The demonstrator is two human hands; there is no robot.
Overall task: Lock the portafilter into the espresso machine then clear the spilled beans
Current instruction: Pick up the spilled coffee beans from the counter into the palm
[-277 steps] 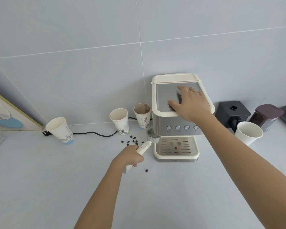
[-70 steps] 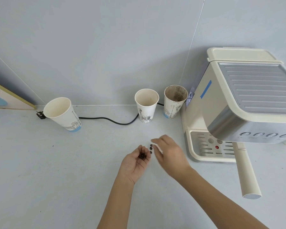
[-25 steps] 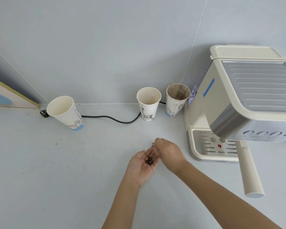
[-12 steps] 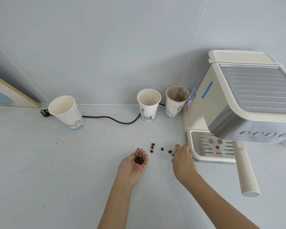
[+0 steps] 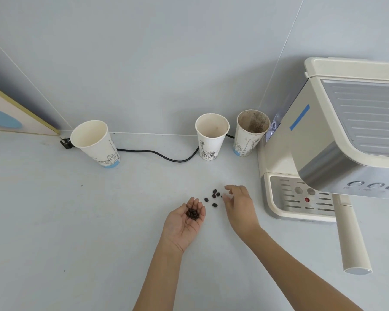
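Observation:
The cream espresso machine point(image 5: 319, 140) stands at the right, and the portafilter handle point(image 5: 350, 239) sticks out toward me from under its head. My left hand point(image 5: 185, 223) lies palm up on the counter, cupping a small pile of dark coffee beans point(image 5: 192, 213). Several loose beans point(image 5: 214, 197) lie on the counter just beyond it. My right hand point(image 5: 238, 204) hovers over these beans, thumb and forefinger pinched close at one; whether a bean is gripped is hidden.
Three paper cups stand along the wall: one tilted at the left point(image 5: 94, 142), a clean one point(image 5: 211, 135), and a coffee-stained one point(image 5: 250, 131) against the machine. A black power cable point(image 5: 157, 153) runs behind them. A framed board point(image 5: 14, 113) leans at the far left.
My right hand has moved left from the machine's base to the loose beans. My left hand stays cupped with its beans.

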